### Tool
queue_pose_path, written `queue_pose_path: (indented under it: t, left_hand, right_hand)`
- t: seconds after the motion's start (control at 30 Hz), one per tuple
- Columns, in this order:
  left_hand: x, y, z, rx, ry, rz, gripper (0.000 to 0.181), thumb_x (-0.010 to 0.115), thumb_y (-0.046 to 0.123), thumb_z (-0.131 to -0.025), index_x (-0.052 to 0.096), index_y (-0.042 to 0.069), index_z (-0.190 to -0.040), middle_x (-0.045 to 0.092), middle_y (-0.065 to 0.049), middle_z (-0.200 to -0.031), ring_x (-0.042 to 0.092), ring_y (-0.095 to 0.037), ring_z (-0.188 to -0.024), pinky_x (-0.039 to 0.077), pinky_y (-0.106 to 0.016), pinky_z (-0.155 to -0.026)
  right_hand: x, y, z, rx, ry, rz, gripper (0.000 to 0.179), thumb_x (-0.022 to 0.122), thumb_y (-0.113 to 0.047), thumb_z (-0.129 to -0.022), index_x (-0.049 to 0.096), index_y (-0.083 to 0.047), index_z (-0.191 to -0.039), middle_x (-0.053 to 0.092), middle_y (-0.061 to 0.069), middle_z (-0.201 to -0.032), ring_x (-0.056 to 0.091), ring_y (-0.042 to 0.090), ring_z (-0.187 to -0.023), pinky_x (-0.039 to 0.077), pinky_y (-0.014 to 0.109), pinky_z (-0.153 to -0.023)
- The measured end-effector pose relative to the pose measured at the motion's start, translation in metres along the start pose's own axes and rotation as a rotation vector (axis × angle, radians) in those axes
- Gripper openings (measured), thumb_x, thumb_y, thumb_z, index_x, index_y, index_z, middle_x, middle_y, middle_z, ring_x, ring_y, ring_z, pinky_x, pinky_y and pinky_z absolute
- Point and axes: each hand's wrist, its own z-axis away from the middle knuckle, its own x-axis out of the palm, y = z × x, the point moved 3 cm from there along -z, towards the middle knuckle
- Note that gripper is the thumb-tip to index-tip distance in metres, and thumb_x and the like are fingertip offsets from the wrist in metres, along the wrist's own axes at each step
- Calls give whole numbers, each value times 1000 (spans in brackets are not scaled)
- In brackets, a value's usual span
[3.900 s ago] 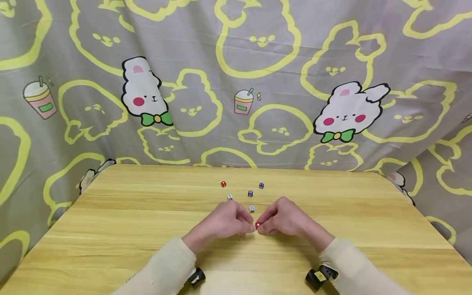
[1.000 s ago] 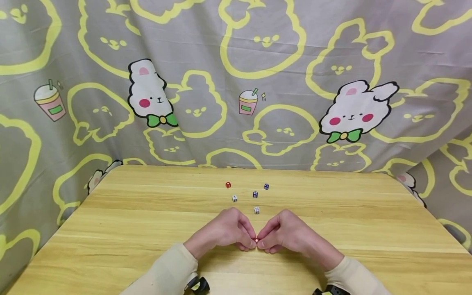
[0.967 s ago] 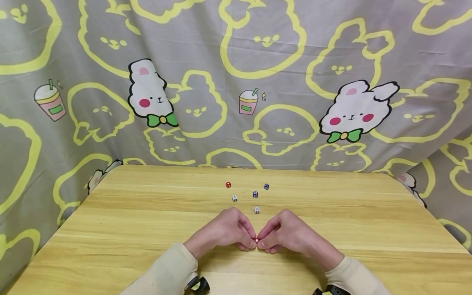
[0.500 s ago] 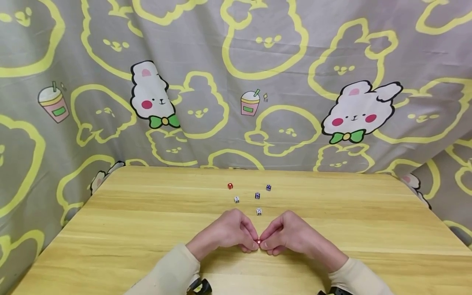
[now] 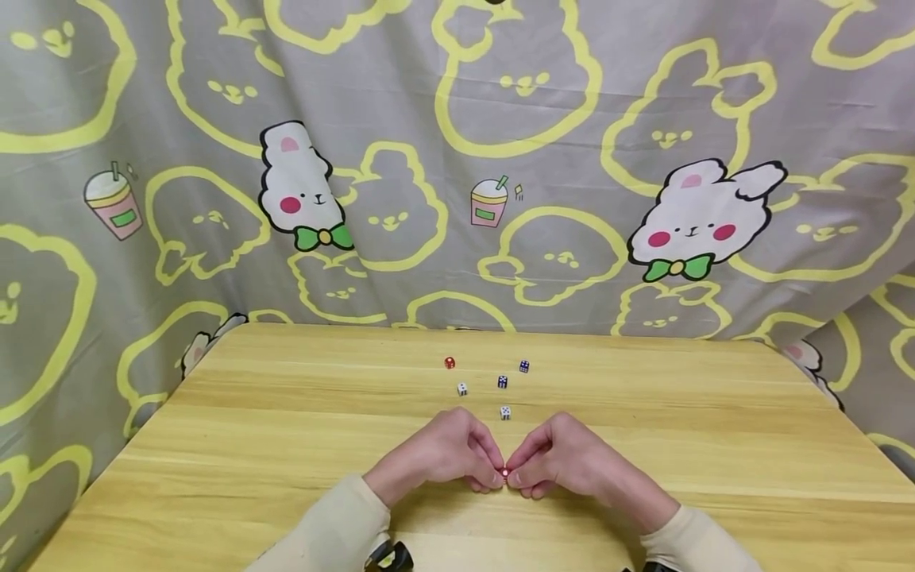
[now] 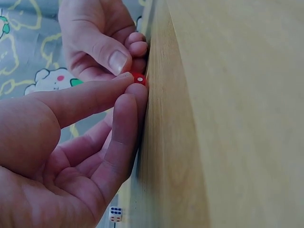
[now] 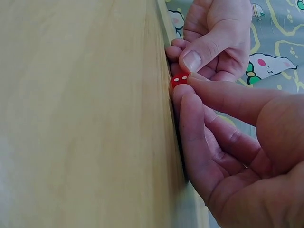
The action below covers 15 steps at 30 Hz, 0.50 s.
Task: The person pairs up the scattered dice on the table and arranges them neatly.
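Note:
Low over the wooden table (image 5: 286,445), a small red die (image 5: 504,473) with white pips sits between the fingertips of both hands. My left hand (image 5: 453,449) pinches it from the left with thumb and index finger, and my right hand (image 5: 568,457) pinches it the same way from the right. In the left wrist view the red die (image 6: 138,79) shows one pip between the fingertips; the right wrist view shows two pips on the red die (image 7: 179,79). Its sides are covered by the fingers. The die appears at or just above the tabletop.
Beyond the hands lie a white die (image 5: 505,413), another white die (image 5: 462,389), a dark blue die (image 5: 503,382), another dark blue die (image 5: 524,366) and a second red die (image 5: 449,363). A grey patterned curtain (image 5: 457,270) hangs behind the table's far edge.
Since the oldest frame, the left hand has closed in on the red die beside the right, and both hands have come nearer the person with it. Over the last second the grip looks unchanged.

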Motion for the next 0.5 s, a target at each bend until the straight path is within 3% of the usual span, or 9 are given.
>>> queue_pose_path:
  t: [0.5]
  left_hand:
    - [-1, 2, 0, 7, -27, -37, 13, 88, -5, -78, 78, 3, -81, 78, -8, -72, 67, -10, -59, 59, -26, -59]
  right_hand:
    - [-6, -7, 3, -4, 21, 61, 16, 87, -6, -84, 81, 2, -97, 81, 11, -84, 74, 16, -69, 65, 34, -68]
